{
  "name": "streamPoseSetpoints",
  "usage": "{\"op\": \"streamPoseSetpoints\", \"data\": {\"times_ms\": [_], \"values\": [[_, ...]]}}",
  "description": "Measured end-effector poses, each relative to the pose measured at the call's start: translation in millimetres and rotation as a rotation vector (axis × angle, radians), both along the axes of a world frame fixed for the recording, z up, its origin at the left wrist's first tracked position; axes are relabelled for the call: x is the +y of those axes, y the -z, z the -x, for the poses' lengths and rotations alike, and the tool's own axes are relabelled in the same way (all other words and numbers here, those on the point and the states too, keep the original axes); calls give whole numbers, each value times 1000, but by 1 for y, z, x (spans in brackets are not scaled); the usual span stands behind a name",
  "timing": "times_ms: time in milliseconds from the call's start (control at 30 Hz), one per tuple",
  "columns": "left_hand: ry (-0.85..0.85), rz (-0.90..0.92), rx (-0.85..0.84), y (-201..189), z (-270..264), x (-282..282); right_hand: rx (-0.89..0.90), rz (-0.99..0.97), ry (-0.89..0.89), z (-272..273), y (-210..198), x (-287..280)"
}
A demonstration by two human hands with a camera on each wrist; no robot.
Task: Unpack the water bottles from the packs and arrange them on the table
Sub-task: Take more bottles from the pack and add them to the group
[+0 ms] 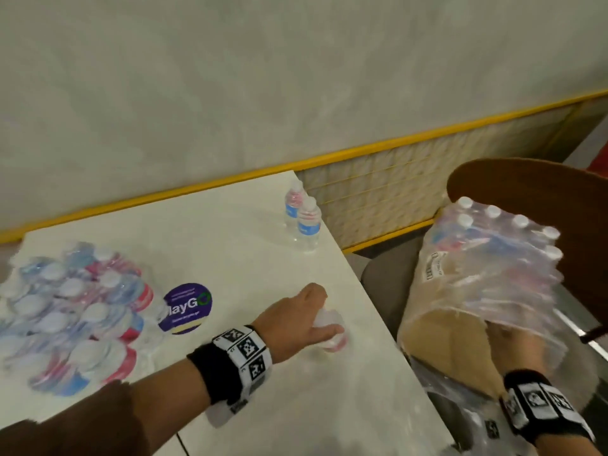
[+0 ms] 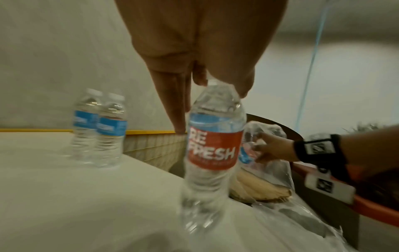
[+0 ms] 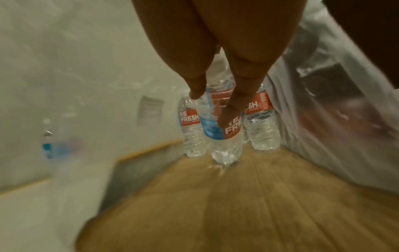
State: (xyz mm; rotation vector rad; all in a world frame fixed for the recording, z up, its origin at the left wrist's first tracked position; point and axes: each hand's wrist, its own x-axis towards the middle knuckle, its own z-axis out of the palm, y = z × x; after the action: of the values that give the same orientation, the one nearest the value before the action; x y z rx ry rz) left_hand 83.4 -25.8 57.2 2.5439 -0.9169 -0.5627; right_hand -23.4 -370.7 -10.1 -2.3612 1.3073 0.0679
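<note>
My left hand grips a water bottle with a red and blue label by its neck, upright just above the white table near its right edge. Two bottles stand side by side at the table's far right corner. My right hand reaches inside the torn plastic of the open pack on the chair. There its fingers curl round another bottle that stands on the cardboard tray. A wrapped pack lies at the table's left.
A round purple sticker lies on the table between the wrapped pack and my left hand. The brown chair back rises behind the open pack. A wall with a yellow ledge runs behind the table.
</note>
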Motion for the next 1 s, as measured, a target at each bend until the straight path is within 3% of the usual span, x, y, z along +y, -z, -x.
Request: {"op": "streamPoseSetpoints", "data": {"times_ms": [100,167,300,500,667,833,1000], "values": [[-70,-134,-3,3,-11,55,-63,-76,33,18,-2,8],[-118,-204,1,5,-15,92,-188,-158,10,25,-25,32],[-211,-229,19,9,-12,151,-207,-267,-199,31,-68,83],[-154,-204,66,20,16,202,-155,-268,-490,28,-108,205],[-146,-131,91,27,44,231,-24,-293,-768,14,-89,300],[-153,-183,98,22,58,266,64,-249,-1002,10,-73,376],[-245,-168,83,23,61,298,16,-226,-1112,-4,-62,432]]}}
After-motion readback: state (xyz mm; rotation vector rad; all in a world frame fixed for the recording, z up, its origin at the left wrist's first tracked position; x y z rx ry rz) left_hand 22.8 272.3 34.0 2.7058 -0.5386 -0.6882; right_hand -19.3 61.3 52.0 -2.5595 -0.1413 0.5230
